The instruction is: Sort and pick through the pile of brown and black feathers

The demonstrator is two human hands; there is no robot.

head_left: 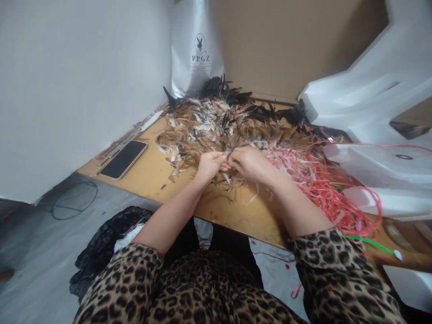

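Observation:
My left hand (211, 165) and my right hand (248, 163) meet over the near side of a wide heap of brown, white and black feathers (202, 121). Thumbs and fingers of both hands are pinched together, almost touching. A small greyish feather (230, 152) sticks up between the fingertips; its lower part is hidden by them. Just right of my right hand lies a tangle of pink and red ribbon strips (313, 180), partly behind my forearm. Loose feather bits are scattered on the table (175, 186) below my wrists.
A dark-screened phone (124, 159) lies at the table's left end, beside the wall. Behind the feathers stands a silver-white printed bag (199, 58). White molded pieces (371, 90) crowd the right side. A green strip (374, 243) lies near them. Below left is a black plastic bag (101, 247).

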